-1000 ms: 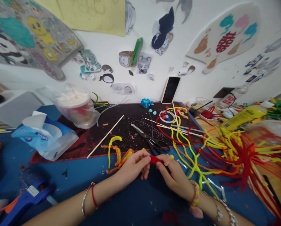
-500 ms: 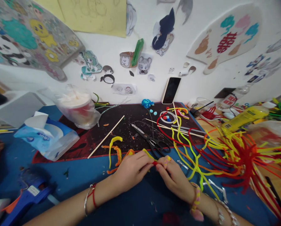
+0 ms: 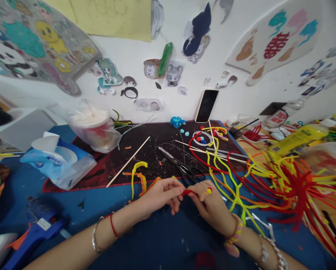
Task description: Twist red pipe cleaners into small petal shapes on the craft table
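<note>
A short red fuzzy stem (image 3: 187, 192) spans the small gap between my two hands. My left hand (image 3: 165, 195) pinches its left end with thumb and index finger, the other fingers curled below. The right end is gripped by my right hand (image 3: 209, 200), which wears a yellow and pink ring. Just beyond the hands lie black-handled scissors (image 3: 182, 167), their blades pointing away to the left. Orange and yellow bent stems (image 3: 140, 178) rest beside my left hand, partly hidden by it.
Many red, yellow and orange stems (image 3: 294, 187) spread at the right, near a yellow bottle (image 3: 300, 138). At the left are a blue glue gun (image 3: 41, 228), a tissue pack (image 3: 58, 161) and a bagged cup (image 3: 92, 127). A phone (image 3: 206, 106) leans on the wall.
My left hand has turned and its lower fingers have loosened from the fist-like hold. More of the red stem shows between the hands. The view has shifted slightly.
</note>
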The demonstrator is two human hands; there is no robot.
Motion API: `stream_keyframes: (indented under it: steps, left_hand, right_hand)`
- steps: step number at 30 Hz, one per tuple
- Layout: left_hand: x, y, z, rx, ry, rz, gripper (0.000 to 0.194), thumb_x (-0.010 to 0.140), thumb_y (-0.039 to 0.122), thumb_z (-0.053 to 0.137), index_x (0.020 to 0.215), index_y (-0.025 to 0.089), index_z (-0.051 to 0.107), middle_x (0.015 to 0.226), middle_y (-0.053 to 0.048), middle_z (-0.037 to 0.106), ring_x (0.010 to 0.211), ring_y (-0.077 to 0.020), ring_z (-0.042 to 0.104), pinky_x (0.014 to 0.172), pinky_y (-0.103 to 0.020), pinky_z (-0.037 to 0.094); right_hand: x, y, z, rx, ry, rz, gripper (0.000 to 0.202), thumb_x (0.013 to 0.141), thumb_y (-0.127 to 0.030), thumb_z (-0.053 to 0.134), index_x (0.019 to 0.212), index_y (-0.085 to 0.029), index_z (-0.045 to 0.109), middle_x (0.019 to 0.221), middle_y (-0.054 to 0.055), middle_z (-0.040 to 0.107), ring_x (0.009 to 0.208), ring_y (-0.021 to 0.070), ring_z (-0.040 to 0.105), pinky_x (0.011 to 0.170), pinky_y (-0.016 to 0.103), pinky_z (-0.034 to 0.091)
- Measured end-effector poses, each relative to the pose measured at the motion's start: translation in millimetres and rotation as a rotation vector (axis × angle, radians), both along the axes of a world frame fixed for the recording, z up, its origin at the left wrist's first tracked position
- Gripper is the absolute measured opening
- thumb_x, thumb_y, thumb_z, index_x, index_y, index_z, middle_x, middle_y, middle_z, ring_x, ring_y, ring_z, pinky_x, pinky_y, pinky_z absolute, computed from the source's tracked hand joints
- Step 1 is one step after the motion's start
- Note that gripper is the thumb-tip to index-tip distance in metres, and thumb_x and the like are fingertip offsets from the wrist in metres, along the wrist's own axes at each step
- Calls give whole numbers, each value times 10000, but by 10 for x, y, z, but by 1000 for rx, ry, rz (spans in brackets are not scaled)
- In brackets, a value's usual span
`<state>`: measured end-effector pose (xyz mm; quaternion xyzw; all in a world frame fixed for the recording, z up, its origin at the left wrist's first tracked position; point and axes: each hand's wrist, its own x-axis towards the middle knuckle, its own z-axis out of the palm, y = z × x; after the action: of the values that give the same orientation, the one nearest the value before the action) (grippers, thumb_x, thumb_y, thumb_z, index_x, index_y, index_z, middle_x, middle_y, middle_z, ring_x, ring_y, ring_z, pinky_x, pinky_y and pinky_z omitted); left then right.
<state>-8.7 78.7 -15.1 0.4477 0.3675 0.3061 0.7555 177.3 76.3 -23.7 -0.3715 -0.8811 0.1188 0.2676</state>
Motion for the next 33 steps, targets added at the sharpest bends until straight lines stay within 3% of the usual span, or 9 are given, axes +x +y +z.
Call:
stream_keyframes:
  steps: [5,13,23,26,30,33]
  left_hand:
    - [19,-19,29,-12,55,-77,308,796,430,483,731,128,493,611,2,543,459,-77,528,455,-207,394]
    - [-18,-44,36,14,4,-101,303,790,417,496,694,130,519,590,15,542,456,-65,494,473,-207,350]
    - [7,-42,-1,37,50,-67,242,744,368,557,678,141,506,542,39,530,432,-62,485,449,-193,342]
    - [20,-45,-9,66,70,-40,221,754,354,539,686,148,498,511,49,515,420,-65,481,440,-189,331]
    - [45,-52,-7,112,120,5,186,745,323,549,687,153,501,479,58,495,414,-66,459,437,-188,333]
    - [51,-58,-12,133,127,28,158,747,296,547,697,149,522,476,55,488,416,-67,449,430,-185,329]
  right_hand:
    - [39,13,-49,178,6,-50,186,853,-147,438,996,-210,540,784,19,656,652,142,543,716,334,352]
    - [30,-22,-9,312,-31,-30,166,822,-87,474,855,-235,541,900,-7,692,648,126,557,771,359,314]
    - [95,-49,-47,352,-105,44,272,810,-106,482,1027,-258,544,906,12,684,680,137,571,779,377,319]
    - [41,-58,-40,215,-7,29,212,809,-117,501,972,-247,543,854,7,681,671,139,576,778,382,349]
    - [-32,-54,-35,-208,271,-78,136,836,-211,492,970,-220,513,880,29,645,763,149,605,743,315,441]
    - [-47,-51,-14,-399,308,-77,129,857,-255,463,962,-209,522,873,23,628,766,144,603,718,277,457]
